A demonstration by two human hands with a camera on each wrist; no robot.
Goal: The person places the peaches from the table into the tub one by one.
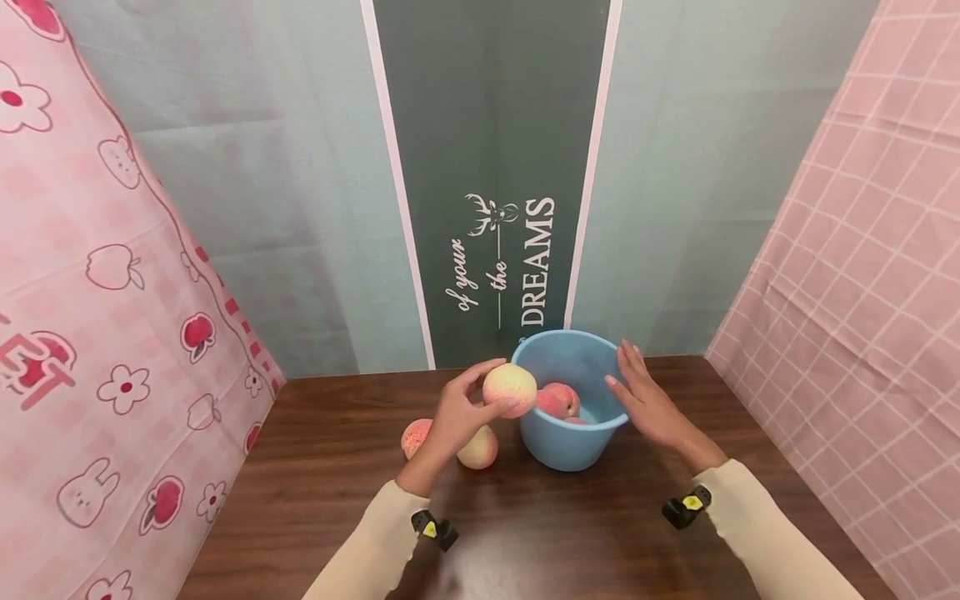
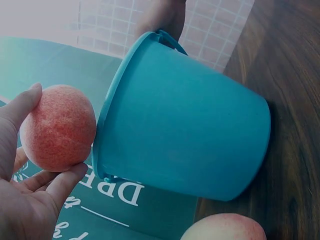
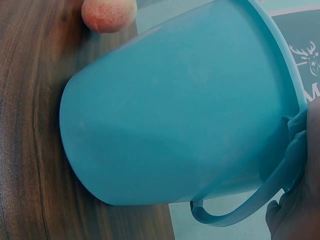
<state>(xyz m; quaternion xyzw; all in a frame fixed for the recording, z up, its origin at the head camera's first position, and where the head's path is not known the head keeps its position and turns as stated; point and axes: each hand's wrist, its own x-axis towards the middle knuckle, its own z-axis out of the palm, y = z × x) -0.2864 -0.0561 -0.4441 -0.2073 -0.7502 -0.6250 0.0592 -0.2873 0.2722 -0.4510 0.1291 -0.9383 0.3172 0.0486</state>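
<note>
In the head view, my left hand (image 1: 459, 415) grips a pale yellow-pink peach (image 1: 510, 388) beside the left rim of a light blue bucket (image 1: 567, 446). The left wrist view shows the held peach's red side (image 2: 59, 128), with thumb and fingers around it. At the bucket's right rim is my right hand (image 1: 651, 408), its fingers extended and its thumb over the opening. The right wrist view shows that hand (image 3: 300, 210) only partly, by the bucket's handle (image 3: 250, 205). Inside the bucket lies a pink peach (image 1: 557, 400), with part of another below it.
On the brown wooden table (image 1: 315, 483), a yellowish peach (image 1: 478, 448) and a pink peach (image 1: 415, 435) lie left of the bucket, partly behind the left arm. A grey-green printed cloth (image 1: 495, 125) hangs behind, with pink cloths at both sides.
</note>
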